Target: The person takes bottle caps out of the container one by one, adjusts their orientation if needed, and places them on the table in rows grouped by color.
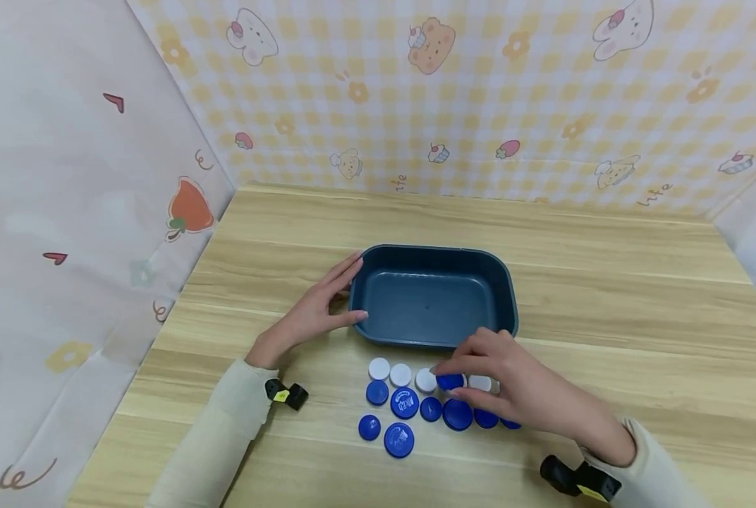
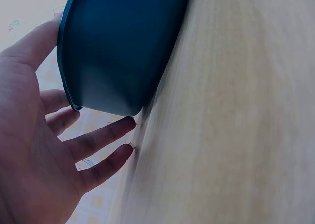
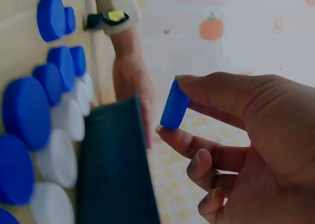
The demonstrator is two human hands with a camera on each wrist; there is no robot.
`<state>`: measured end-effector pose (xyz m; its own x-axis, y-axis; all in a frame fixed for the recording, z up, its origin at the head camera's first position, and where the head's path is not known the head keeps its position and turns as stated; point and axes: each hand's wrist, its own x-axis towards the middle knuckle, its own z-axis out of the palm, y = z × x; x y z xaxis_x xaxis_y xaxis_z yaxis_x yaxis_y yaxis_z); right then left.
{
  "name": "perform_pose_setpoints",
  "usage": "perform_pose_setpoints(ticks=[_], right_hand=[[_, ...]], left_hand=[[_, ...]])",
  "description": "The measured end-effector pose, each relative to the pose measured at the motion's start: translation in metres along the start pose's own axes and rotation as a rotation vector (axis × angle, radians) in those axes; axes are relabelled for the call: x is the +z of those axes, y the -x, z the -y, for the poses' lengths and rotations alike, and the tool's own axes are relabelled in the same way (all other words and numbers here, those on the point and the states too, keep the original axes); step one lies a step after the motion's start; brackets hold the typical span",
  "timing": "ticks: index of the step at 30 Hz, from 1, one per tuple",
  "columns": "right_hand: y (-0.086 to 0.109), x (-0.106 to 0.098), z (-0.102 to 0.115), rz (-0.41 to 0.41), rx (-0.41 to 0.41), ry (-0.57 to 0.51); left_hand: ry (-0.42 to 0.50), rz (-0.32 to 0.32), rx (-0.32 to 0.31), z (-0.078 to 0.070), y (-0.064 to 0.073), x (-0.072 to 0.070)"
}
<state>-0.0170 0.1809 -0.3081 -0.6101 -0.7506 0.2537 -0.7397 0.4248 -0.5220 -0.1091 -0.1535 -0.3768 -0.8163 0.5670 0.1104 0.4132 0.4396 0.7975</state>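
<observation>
A dark teal plastic basin (image 1: 431,339) stands on the wooden table. At its left end my left hand (image 1: 321,303) is spread, thumb and fingertips at the rim; in the left wrist view the fingers (image 2: 101,138) stretch along the end wall. My right hand (image 1: 511,384) pinches a blue bottle cap (image 3: 175,105) by its edges between thumb and forefinger, raised above the other caps. White caps (image 1: 379,369) lie in a row before the basin, with blue caps (image 1: 405,403) in rows nearer me. The right hand partly covers the caps at the right end.
The basin's inside floor (image 1: 425,307) shows no caps. Two blue caps, one small (image 1: 369,427) and one larger (image 1: 399,439), lie nearest me. Behind the table (image 1: 606,282) hangs a yellow checked cloth (image 1: 479,106), and a white printed sheet (image 1: 99,212) borders the left.
</observation>
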Motion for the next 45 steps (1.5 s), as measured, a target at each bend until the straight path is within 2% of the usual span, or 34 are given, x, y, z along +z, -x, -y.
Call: perform_pose_setpoints(ticks=[6, 9, 12, 13, 14, 19, 20, 26, 29, 37, 45], right_hand=[[0.002, 0.014, 0.000, 0.068, 0.023, 0.003], [0.002, 0.018, 0.001, 0.076, 0.029, 0.014], [0.003, 0.021, 0.001, 0.069, 0.013, 0.025], [0.004, 0.023, 0.001, 0.070, 0.004, 0.032], [0.004, 0.024, 0.002, 0.075, -0.001, 0.039], [0.006, 0.033, 0.006, 0.129, -0.035, 0.072], [0.006, 0.035, 0.006, 0.136, -0.044, 0.074], [0.008, 0.044, 0.006, 0.128, -0.140, 0.114], [0.009, 0.049, 0.006, 0.151, -0.172, 0.135], [0.013, 0.056, 0.004, 0.269, -0.175, 0.153], [0.015, 0.059, 0.003, 0.290, -0.208, 0.157]], left_hand=[[-0.012, -0.005, 0.003, 0.000, 0.000, -0.001], [-0.011, -0.004, 0.007, 0.000, -0.001, -0.002], [-0.014, -0.006, 0.014, 0.000, -0.002, -0.002], [-0.010, -0.003, 0.010, -0.006, -0.002, -0.003], [-0.011, -0.003, 0.013, -0.006, -0.002, -0.003], [-0.016, 0.001, 0.012, -0.008, -0.002, -0.003], [-0.021, -0.001, 0.021, -0.001, -0.003, -0.002], [-0.034, 0.003, 0.019, 0.000, -0.004, -0.001], [-0.031, 0.001, 0.011, -0.001, -0.004, -0.002], [-0.012, 0.000, 0.000, -0.002, -0.002, -0.002], [-0.006, 0.001, 0.006, -0.003, -0.002, 0.000]])
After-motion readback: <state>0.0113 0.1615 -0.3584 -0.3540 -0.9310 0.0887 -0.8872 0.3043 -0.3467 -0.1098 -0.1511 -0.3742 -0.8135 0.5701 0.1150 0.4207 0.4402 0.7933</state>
